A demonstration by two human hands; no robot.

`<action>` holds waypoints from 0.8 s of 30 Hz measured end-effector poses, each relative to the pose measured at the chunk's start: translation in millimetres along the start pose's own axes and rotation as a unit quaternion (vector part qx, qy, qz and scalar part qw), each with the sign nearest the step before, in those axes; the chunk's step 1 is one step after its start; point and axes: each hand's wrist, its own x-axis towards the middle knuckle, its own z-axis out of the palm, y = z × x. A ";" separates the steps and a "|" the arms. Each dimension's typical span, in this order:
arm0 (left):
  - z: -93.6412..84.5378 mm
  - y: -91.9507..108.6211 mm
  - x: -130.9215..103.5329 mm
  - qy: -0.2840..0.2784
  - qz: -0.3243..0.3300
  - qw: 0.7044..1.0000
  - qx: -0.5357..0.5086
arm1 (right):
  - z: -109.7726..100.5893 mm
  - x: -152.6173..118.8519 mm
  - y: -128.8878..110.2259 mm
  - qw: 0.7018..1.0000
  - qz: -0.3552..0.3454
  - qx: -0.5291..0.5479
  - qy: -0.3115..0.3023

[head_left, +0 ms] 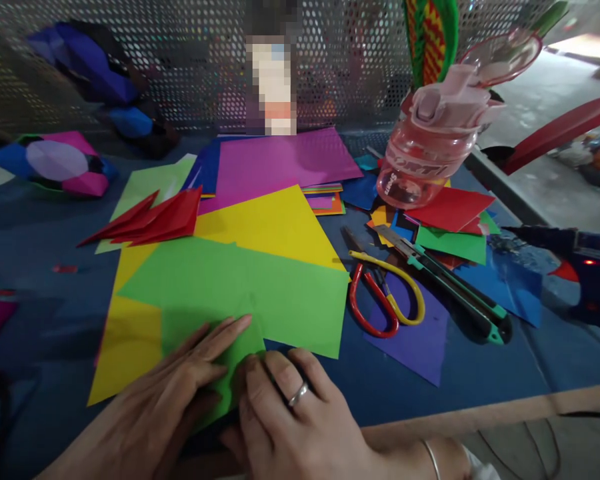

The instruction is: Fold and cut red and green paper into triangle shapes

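Green paper (290,293) lies over yellow paper (265,217) near the front of the blue table, and a strip of it extends toward the front edge between my hands. My left hand (180,387) rests on the green paper with its fingers stretched out. Beside it, my right hand (300,413), with a ring on one finger, has its fingers bent and pressed together on the strip's right edge; the fingertips are partly hidden. Scissors with red and yellow handles (387,293) lie right of the green paper, on a purple sheet (430,343).
A box cutter (445,287), paper scraps (453,243) and a glue gun (590,267) lie at right, below a pink bottle (430,140). Folded red paper (155,220) sits at left. Magenta sheets (285,157) lie behind, before a perforated metal panel (195,73).
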 end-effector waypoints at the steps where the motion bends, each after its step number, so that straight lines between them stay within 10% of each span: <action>1: 0.5 0.8 0.8 0.010 -0.010 1.000 0.000 | -0.6 0.5 0.4 1.000 -0.003 -0.001 0.000; 24: -0.8 0.8 -9.5 -0.060 -0.075 0.995 0.005 | 5.4 -8.0 0.8 0.999 -0.033 -0.005 0.036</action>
